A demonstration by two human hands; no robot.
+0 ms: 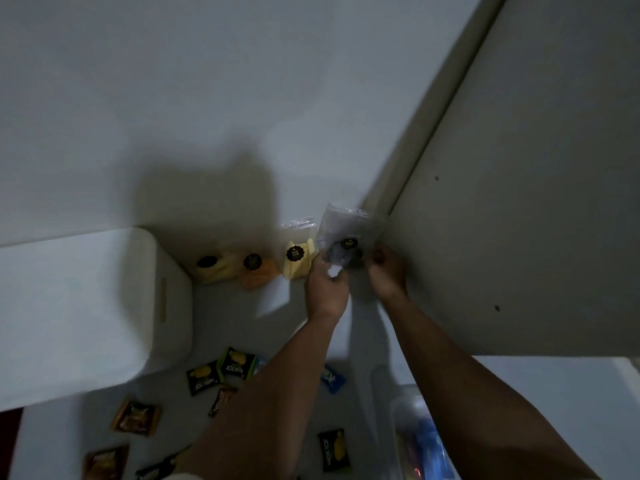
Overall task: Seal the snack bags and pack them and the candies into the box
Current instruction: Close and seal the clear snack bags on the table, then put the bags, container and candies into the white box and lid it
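My left hand (327,285) and my right hand (388,271) hold a clear snack bag (349,233) with a black round label up against the wall, one hand at each side of its lower part. Three more snack bags stand along the wall to the left: a pale yellow one (299,261), an orange one (259,271) and another yellow one (214,268). Wrapped candies lie on the surface near me, among them black-and-yellow ones (202,377), brown ones (136,415) and a blue one (332,377). A clear plastic box (412,438) sits at the lower right, partly hidden by my right arm.
A white rounded container (86,306) fills the left side. A white wall rises behind the bags, and a white panel (519,202) stands close on the right. A dark object (156,467) lies at the bottom edge.
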